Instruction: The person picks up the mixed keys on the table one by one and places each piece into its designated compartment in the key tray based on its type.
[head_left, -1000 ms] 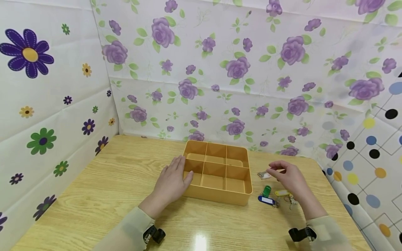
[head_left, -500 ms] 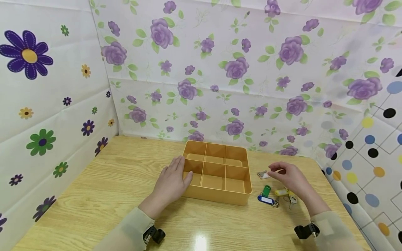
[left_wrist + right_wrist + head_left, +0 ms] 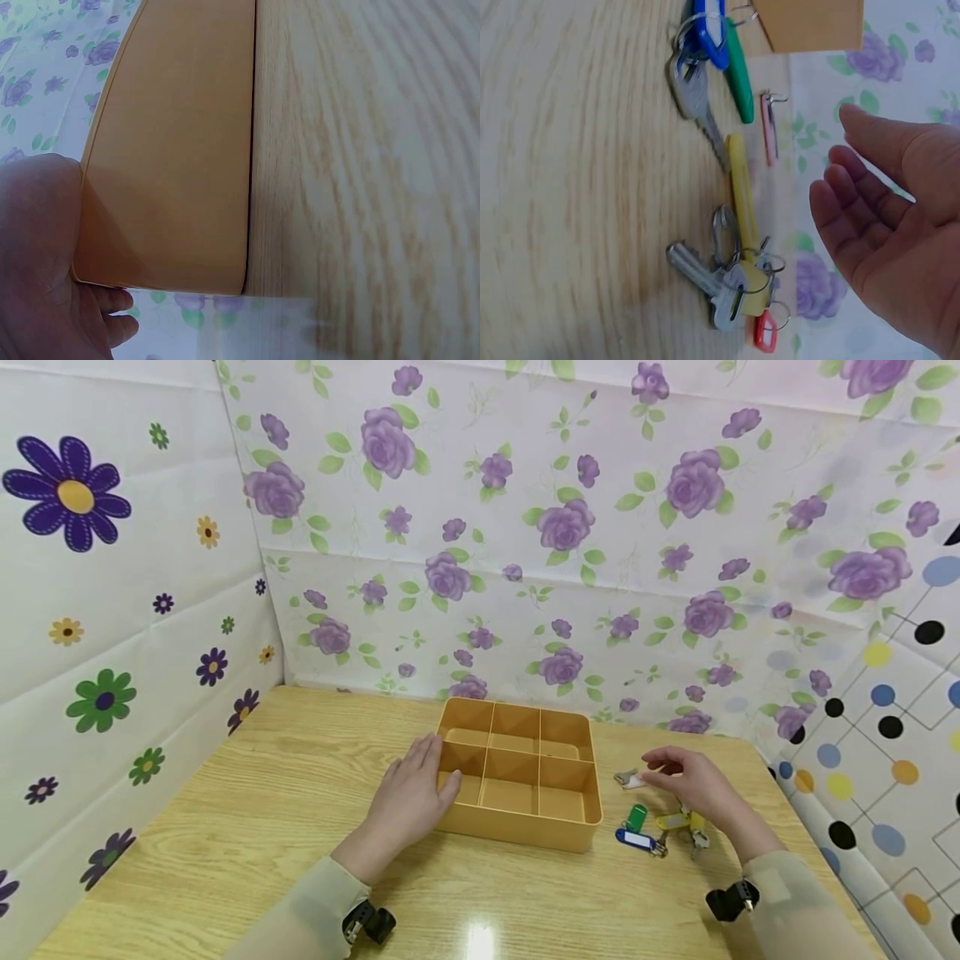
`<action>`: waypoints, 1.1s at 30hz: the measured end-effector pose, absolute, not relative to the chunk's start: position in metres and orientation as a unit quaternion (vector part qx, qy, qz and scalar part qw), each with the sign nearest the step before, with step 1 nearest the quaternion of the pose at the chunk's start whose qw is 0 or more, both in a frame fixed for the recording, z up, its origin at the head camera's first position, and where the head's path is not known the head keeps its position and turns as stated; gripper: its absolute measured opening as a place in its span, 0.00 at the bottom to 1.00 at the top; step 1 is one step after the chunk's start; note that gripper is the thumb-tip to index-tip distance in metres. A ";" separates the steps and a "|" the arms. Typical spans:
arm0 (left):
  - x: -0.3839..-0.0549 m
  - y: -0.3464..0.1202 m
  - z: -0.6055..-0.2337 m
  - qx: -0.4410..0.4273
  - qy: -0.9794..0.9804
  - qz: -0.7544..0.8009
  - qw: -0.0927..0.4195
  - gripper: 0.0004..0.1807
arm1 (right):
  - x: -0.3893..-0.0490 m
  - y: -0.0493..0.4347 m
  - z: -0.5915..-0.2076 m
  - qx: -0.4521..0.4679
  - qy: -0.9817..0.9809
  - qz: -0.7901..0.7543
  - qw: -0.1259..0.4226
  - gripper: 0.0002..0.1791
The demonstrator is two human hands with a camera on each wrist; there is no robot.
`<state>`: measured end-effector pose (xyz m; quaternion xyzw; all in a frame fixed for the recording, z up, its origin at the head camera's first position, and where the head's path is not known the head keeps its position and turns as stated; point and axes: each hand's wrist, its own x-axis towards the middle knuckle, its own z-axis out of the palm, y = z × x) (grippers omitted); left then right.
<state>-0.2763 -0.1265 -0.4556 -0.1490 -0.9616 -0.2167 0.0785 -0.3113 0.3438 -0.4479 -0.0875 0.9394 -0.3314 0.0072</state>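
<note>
My left hand rests on the left front corner of an orange-tan compartment box, fingers straight along its left side and thumb over the rim. In the left wrist view the palm touches the box wall. My right hand hovers over the keys right of the box, fingers loosely bent and holding nothing. Just left of its fingertips lies a whitish key tag. Nearer me are a green tag, a blue tag and a yellow tag. In the right wrist view a red tag shows beside metal keys.
The wooden table carries the box and the keys. Low dividers split the box into several compartments. A floral cloth hangs behind the table. Patterned cloths stand at the left and right.
My right wrist has shifted slightly to the right, while its fingers stay near the whitish tag. More of the yellow tags shows beneath it. My left hand keeps its place on the box.
</note>
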 end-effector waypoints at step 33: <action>-0.277 -0.126 -0.457 -0.149 -0.961 -0.216 0.085 0.44 | -0.323 0.360 -0.473 -0.134 0.921 -0.360 0.068 0.32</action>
